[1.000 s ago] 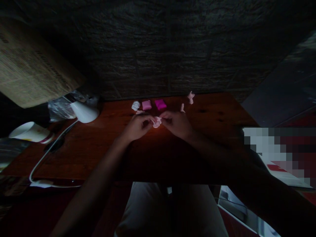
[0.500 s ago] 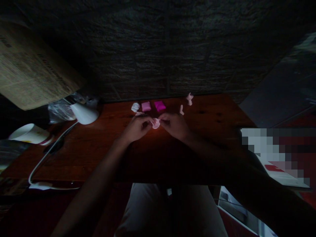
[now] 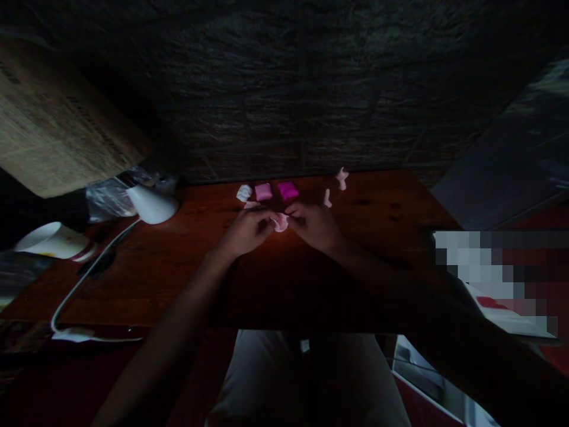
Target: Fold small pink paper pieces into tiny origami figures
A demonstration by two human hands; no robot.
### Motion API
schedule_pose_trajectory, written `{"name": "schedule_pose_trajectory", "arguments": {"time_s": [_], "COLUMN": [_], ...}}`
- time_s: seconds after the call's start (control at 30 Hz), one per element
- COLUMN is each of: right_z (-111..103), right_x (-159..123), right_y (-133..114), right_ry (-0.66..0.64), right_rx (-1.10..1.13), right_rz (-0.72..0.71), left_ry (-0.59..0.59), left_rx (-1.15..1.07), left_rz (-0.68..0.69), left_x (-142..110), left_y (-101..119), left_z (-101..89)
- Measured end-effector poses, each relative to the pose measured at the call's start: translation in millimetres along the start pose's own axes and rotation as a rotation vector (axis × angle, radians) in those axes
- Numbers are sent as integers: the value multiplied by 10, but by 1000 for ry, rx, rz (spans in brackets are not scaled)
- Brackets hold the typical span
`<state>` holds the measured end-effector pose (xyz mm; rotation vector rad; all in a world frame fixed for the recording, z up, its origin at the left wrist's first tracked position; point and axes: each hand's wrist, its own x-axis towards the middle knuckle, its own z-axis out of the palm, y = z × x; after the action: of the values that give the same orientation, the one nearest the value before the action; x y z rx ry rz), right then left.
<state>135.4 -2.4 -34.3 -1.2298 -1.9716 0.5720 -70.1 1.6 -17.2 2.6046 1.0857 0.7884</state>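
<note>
Between my fingertips is a small, thin, rounded piece of pale pink clay point(image 3: 280, 223). My left hand point(image 3: 249, 230) pinches its left side, and my right hand point(image 3: 316, 226) has its thumb and fingertips closed at the right edge. Just beyond my hands lie a white crumpled lump point(image 3: 244, 193), a light pink square block point(image 3: 264, 191) and a magenta square block point(image 3: 288, 190). A flat pale pink bit point(image 3: 252, 204) shows partly behind my left hand. Past my right hand stand two small pale pink shaped pieces, a narrow one point(image 3: 327, 198) and a larger one point(image 3: 342, 178).
On the wooden table's point(image 3: 169, 267) left are a white cone-shaped lamp base point(image 3: 153, 204) with a cable point(image 3: 73, 290) and a tipped paper cup point(image 3: 56, 242). A cardboard piece point(image 3: 66, 118) hangs over that side. A dark brick-patterned wall point(image 3: 275, 89) borders the back.
Hardly anything differs. Both hands stay at the same spot around the pale pink clay, with only a slight shift of the fingers.
</note>
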Motion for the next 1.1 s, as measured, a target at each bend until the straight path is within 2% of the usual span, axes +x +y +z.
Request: {"name": "schedule_pose_trajectory", "arguments": {"time_s": [0.23, 0.43, 0.73, 0.93, 1.1], "right_z": [-8, -9, -29, -57, -107], "right_x": [1, -6, -1, -8, -13], "right_y": [-3, -3, -27, -8, -10], "right_ry": [-7, -28, -40, -70, -84], "right_rx": [10, 13, 8, 48, -16], "right_rz": [-5, -20, 4, -69, -120], "left_ry": [-12, -69, -41, -38, -26], "left_rx": [-32, -167, -190, -191, -191], "left_rz": [10, 0, -42, -57, -40], "left_x": [-4, -8, -13, -11, -8], "left_y": [13, 50, 33, 37, 50], "left_z": [-16, -44, -15, -5, -11]}}
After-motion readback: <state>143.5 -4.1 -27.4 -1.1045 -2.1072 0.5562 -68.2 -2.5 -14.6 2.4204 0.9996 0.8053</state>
